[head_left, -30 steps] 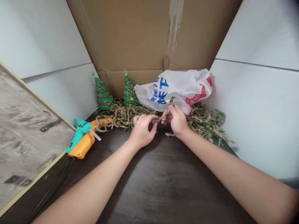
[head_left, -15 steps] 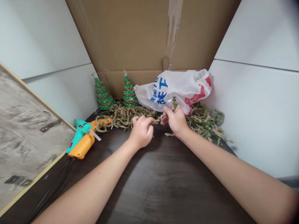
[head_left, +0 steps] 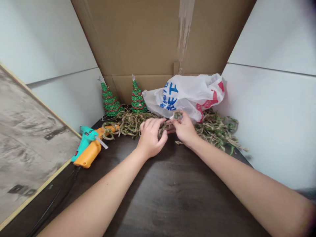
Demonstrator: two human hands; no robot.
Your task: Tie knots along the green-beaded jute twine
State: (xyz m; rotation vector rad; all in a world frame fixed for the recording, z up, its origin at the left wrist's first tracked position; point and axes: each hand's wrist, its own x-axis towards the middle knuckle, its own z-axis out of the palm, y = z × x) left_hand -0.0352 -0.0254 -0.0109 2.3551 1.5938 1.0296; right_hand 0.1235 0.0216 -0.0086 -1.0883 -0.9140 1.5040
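Between my two hands runs a length of brown twine with green leaves (head_left: 162, 129), partly hidden by my fingers. My left hand (head_left: 151, 137) is curled around its left part, thumb and fingers close together. My right hand (head_left: 184, 129) pinches the other end, where a small leafy tip shows above the thumb. A tangled heap of the same leafy twine (head_left: 132, 123) lies on the dark table behind my left hand. Another heap of twine (head_left: 216, 130) spreads to the right of my right hand.
A teal and orange glue gun (head_left: 87, 148) with a black cord lies at left. Two small green Christmas trees (head_left: 138, 98) stand at the back beside a white plastic bag (head_left: 190, 93). A wood-framed board (head_left: 32, 144) leans at left; cardboard (head_left: 143, 39) closes the back.
My hands have come slightly closer together on the twine. The leafy tip above my right hand has dropped lower, and the left hand's fingers have shifted their hold.
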